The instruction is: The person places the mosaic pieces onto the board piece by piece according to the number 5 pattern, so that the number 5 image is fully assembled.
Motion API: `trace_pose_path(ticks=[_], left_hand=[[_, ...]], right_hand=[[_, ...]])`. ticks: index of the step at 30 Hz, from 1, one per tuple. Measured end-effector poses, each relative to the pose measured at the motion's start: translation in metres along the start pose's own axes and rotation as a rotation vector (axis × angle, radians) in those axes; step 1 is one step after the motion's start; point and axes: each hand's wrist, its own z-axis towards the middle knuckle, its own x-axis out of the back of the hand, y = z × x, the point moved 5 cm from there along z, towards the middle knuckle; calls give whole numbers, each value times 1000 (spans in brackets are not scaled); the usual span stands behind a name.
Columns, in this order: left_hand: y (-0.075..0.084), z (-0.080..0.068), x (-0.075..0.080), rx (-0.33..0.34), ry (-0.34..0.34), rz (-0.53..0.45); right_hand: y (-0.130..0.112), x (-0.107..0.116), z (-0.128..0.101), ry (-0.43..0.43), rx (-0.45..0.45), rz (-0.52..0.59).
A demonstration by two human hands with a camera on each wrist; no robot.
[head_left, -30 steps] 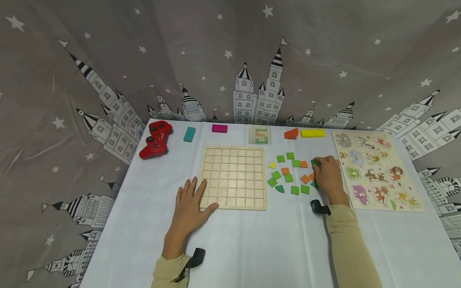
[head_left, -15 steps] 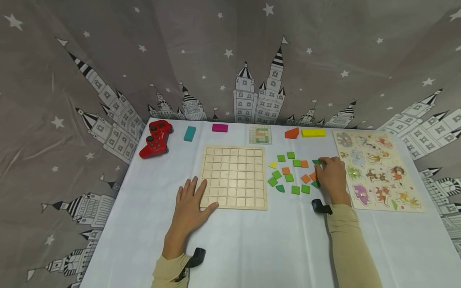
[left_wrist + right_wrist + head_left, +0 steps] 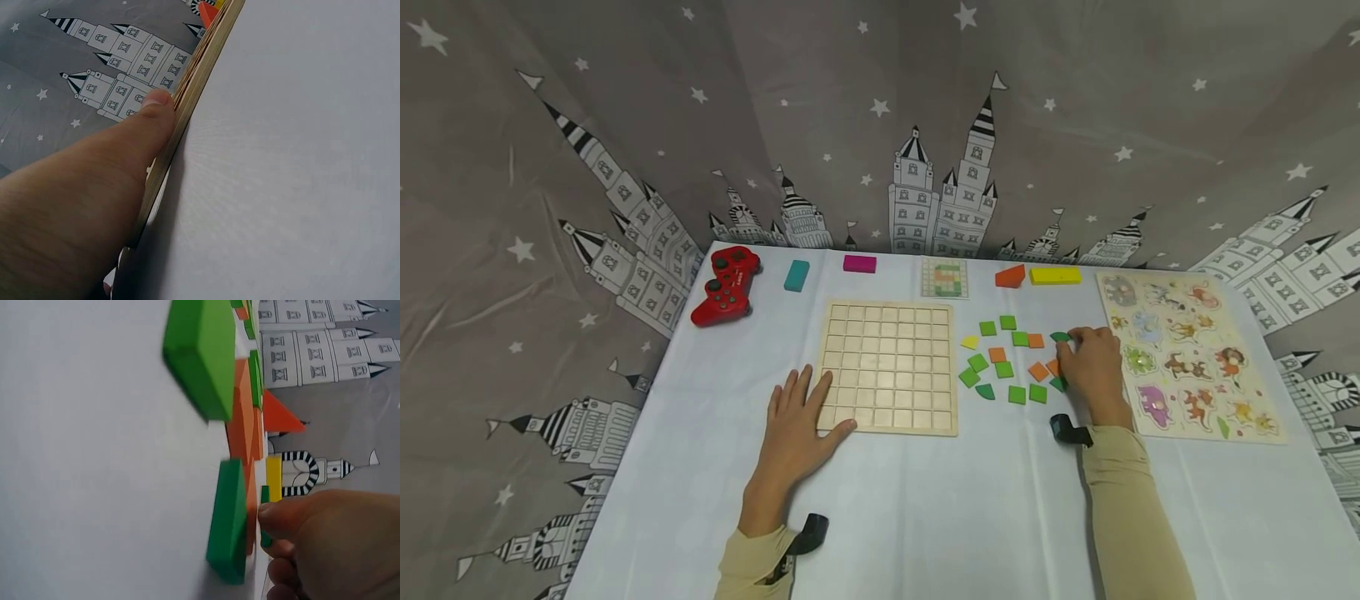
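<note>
Picking a green piece from the scatter

My left hand (image 3: 796, 427) lies flat, fingers spread, on the grid board's (image 3: 889, 368) lower-left corner; centre-right of the frame, my right hand's (image 3: 1093, 367) fingers pinch a dark green piece (image 3: 1060, 337) on the surface. Best lifted straight up, sparing its neighbours; its long axis runs left-right.

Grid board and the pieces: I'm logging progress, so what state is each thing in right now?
Grid board: flat on the table, every cell empty.
Left hand: fingers straight, resting on the board's near left corner.
Right hand: fingertips on a dark green piece.
Loose tiles: scattered flat beside the board.
Animal puzzle: pieces all seated.
</note>
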Motion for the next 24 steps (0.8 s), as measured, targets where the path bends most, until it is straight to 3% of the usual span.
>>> trace_pose_path(ticks=[4, 8, 18, 24], left_hand=[[1, 0, 1, -1, 4, -1], [1, -1, 0, -6, 16, 4], [-1, -5, 2, -24, 37, 25], [1, -2, 0, -23, 8, 34]], right_hand=[[-13, -2, -3, 8, 44, 21], [-44, -10, -10, 14, 169, 21], [-180, -64, -36, -141, 663, 35], [-230, -94, -35, -189, 782, -34]])
